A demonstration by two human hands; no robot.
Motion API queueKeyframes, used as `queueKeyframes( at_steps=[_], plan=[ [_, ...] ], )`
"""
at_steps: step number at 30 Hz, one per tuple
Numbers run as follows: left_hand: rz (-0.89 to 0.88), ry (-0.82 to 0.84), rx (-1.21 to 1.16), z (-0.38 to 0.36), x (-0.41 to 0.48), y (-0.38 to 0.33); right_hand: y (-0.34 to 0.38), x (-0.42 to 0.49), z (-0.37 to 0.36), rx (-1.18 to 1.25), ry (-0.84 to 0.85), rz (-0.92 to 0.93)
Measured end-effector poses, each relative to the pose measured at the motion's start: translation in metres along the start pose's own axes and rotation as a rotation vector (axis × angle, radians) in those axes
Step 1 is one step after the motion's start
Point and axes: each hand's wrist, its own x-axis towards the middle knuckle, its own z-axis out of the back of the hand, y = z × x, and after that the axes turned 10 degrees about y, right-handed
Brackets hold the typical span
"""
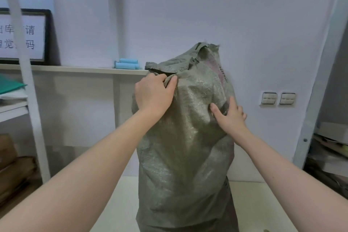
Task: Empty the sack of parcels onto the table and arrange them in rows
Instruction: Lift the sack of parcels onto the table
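A grey-green woven sack [184,147] is standing upright on the pale counter [254,203], bulging and reaching well above it. The left hand [152,94] is gripping a bunched fold of fabric just under the sack's open mouth, fingers curled into it. The right hand [231,117] is pinching a crease on the sack's right flank, thumb in front and fingers behind. Both hands are thus closed on cloth. Dark print is running along a pinkish stripe near the top, too blurred to read. A framed sign [35,37] on the ledge [84,69] is showing 库, 请, 觉 and 码; a white post [22,43] is hiding the rest.
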Motion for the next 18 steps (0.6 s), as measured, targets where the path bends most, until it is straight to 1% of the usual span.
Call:
queueKeyframes(
  at_steps=[3,5,7,9,11,14,18],
  plan=[
    [0.059,0.016,-0.093,0.026,-0.017,0.018,0.03,-0.025,-0.011,-0.045,0.002,0.036],
    [0.119,0.108,-0.149,0.042,-0.028,0.026,0.045,-0.043,-0.02,-0.054,-0.012,0.055],
    [0.14,0.204,-0.184,0.057,-0.036,0.03,0.053,-0.062,-0.029,-0.04,-0.045,0.072],
    [0.147,0.217,-0.208,0.067,-0.046,0.032,0.058,-0.08,-0.037,-0.003,-0.073,0.071],
    [0.184,0.234,-0.235,0.074,-0.056,0.034,0.061,-0.094,-0.041,0.017,-0.067,0.047],
    [0.269,0.321,-0.172,0.08,-0.074,0.038,0.066,-0.107,-0.043,0.017,0.017,-0.005],
    [0.331,0.3,-0.119,0.092,-0.096,0.045,0.066,-0.111,-0.042,0.103,0.177,-0.036]
  ],
)
